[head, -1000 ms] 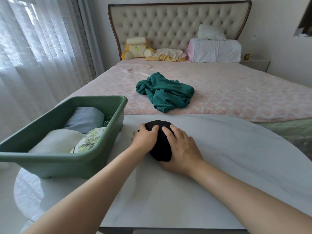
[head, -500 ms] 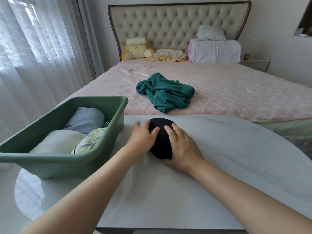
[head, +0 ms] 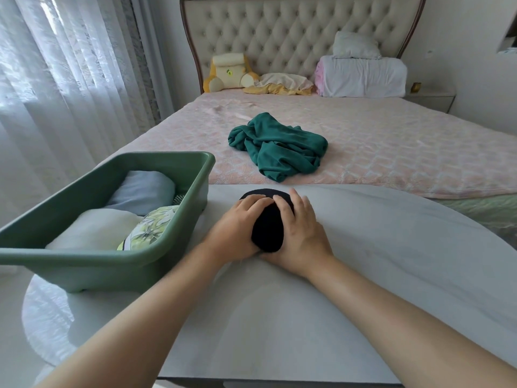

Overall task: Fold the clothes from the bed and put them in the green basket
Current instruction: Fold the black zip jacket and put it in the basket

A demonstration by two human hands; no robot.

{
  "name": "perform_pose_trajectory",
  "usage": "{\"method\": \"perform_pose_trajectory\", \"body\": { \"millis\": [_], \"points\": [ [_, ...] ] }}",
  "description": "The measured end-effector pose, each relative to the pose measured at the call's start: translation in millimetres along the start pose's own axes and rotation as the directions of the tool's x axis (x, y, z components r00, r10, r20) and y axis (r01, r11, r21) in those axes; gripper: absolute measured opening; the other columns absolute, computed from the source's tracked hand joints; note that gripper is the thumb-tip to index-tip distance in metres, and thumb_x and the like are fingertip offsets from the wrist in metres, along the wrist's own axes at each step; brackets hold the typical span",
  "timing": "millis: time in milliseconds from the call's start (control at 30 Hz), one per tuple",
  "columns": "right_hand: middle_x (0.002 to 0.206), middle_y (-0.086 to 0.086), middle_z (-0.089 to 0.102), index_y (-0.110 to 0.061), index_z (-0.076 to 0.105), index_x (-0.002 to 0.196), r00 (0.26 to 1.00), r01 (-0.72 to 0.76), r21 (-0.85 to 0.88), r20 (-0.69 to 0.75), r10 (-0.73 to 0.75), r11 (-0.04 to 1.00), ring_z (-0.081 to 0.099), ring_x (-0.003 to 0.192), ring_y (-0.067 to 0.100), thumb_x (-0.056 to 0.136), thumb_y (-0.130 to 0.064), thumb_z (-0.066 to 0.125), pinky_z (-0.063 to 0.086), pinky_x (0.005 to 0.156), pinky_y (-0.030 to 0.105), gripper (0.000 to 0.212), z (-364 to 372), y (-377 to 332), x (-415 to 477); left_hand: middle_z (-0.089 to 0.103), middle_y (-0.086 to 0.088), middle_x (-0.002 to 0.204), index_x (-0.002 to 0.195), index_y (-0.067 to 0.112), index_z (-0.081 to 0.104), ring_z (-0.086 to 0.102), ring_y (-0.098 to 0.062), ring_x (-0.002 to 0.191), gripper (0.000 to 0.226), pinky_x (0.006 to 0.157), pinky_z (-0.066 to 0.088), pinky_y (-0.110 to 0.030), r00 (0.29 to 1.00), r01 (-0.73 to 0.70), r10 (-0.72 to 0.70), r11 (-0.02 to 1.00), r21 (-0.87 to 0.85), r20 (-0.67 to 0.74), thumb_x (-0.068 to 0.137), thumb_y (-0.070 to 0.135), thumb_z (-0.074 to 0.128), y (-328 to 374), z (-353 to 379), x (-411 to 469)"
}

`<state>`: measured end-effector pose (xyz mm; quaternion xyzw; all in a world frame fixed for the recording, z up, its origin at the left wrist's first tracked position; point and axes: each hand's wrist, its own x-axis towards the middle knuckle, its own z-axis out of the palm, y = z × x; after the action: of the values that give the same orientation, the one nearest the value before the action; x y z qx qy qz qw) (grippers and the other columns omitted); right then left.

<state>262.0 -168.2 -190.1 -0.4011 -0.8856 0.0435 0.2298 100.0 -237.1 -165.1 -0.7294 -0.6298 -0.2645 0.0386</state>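
The black bundle [head: 267,228] sits mid-frame on the white table [head: 363,247]. The left hand [head: 237,228] and right hand [head: 302,236] cup it from either side, fingers curled over its top. The green basket [head: 84,256] at the left holds folded pieces. If the grip slackens on the way over, the bundle could spring open. A teal garment [head: 279,147] lies crumpled on the bed [head: 391,152], upper centre.

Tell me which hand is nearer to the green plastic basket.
Left. The left hand grips the rolled black garment on the side facing the green plastic basket; the right hand holds the opposite side, farther away.
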Motion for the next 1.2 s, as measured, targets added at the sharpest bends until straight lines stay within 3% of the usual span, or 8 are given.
{"method": "perform_pose_trajectory", "body": {
  "millis": [200, 300, 433, 533, 667, 900, 1067, 1200],
  "points": [
    [0.135, 0.001, 0.04, -0.034, 0.025, 0.147, 0.998, -0.018, -0.033, -0.062, 0.015, 0.999, 0.048, 0.113, 0.031, 0.076, -0.048, 0.071, 0.052, 0.076, 0.042, 0.086, 0, -5, 15, 0.047, -0.006, 0.143, 0.141, 0.014, 0.048, 0.048, -0.026, 0.13, 0.079, 0.107, 0.041, -0.033, 0.996, 0.048, -0.056, 0.992, -0.117, -0.068, 0.07, 0.02, 0.081, -4, 5, -4],
    [0.125, 0.002, 0.049, -0.031, 0.036, 0.143, 0.996, 0.007, -0.078, -0.09, -0.014, 0.997, 0.054, 0.103, 0.031, 0.072, -0.055, 0.072, 0.052, 0.066, 0.041, 0.083, -8, -8, 18, 0.036, -0.011, 0.153, 0.147, 0.009, 0.04, 0.035, -0.026, 0.142, 0.079, 0.117, 0.032, -0.037, 0.991, 0.114, -0.126, 0.974, -0.196, -0.054, 0.071, 0.009, 0.059, 5, -1, -11],
    [0.114, 0.005, 0.056, -0.025, 0.045, 0.137, 0.973, 0.009, -0.139, -0.229, -0.041, 0.99, 0.059, 0.086, 0.033, 0.067, -0.05, 0.08, 0.048, 0.049, 0.036, 0.082, -26, -23, 24, 0.033, 0.004, 0.155, 0.146, 0.019, 0.043, 0.029, -0.009, 0.142, 0.072, 0.104, 0.016, 0.001, 0.934, 0.273, -0.335, 0.891, -0.363, -0.12, 0.079, -0.006, 0.041, 28, -40, -13],
    [0.118, 0.007, 0.055, -0.022, 0.047, 0.138, 0.937, 0.004, -0.136, -0.346, -0.051, 0.991, 0.058, 0.089, 0.033, 0.07, -0.047, 0.077, 0.047, 0.05, 0.035, 0.078, -53, -42, 40, 0.039, 0.004, 0.149, 0.148, 0.025, 0.04, 0.038, -0.012, 0.134, 0.054, 0.105, 0.028, -0.016, 0.886, 0.321, -0.436, 0.822, -0.471, -0.156, 0.095, 0.016, 0.047, 31, -75, 9],
    [0.122, 0.011, 0.055, -0.02, 0.048, 0.138, 0.906, 0.032, -0.135, -0.415, -0.085, 0.99, 0.058, 0.095, 0.036, 0.079, -0.046, 0.072, 0.049, 0.05, 0.037, 0.069, -85, -82, 73, 0.04, 0.0, 0.152, 0.153, 0.031, 0.029, 0.043, -0.018, 0.134, 0.064, 0.111, 0.037, -0.035, 0.88, 0.373, -0.472, 0.758, -0.535, -0.054, 0.092, 0.047, 0.043, 10, -119, 36],
    [0.122, 0.013, 0.054, -0.022, 0.046, 0.135, 0.931, 0.114, -0.234, -0.313, -0.186, 0.966, 0.056, 0.093, 0.037, 0.071, -0.042, 0.078, 0.032, 0.05, 0.032, 0.074, -76, -162, 122, 0.053, -0.001, 0.14, 0.144, 0.031, 0.041, 0.054, -0.018, 0.123, 0.074, 0.107, 0.044, -0.042, 0.84, 0.436, -0.541, 0.721, -0.539, -0.045, 0.078, 0.063, 0.05, -61, -183, 17],
    [0.134, 0.014, 0.045, -0.026, 0.034, 0.143, 0.956, 0.185, -0.384, -0.142, -0.256, 0.905, 0.052, 0.106, 0.037, 0.079, -0.027, 0.073, 0.037, 0.057, 0.035, 0.075, -46, -219, 144, 0.061, -0.003, 0.129, 0.138, 0.022, 0.046, 0.059, -0.019, 0.113, 0.04, 0.084, 0.044, -0.025, 0.775, 0.512, -0.631, 0.597, -0.618, 0.032, 0.099, 0.026, 0.053, -130, -195, -13],
    [0.139, 0.023, 0.036, -0.018, 0.025, 0.147, 0.958, 0.278, -0.485, 0.076, -0.277, 0.829, 0.046, 0.119, 0.045, 0.088, -0.013, 0.062, 0.054, 0.067, 0.038, 0.07, -17, -241, 146, 0.054, -0.007, 0.141, 0.141, 0.024, 0.047, 0.051, -0.022, 0.126, 0.047, 0.109, 0.038, -0.036, 0.715, 0.684, -0.661, 0.591, -0.427, 0.23, 0.094, 0.027, 0.049, -175, -175, -26]
  ]
}}
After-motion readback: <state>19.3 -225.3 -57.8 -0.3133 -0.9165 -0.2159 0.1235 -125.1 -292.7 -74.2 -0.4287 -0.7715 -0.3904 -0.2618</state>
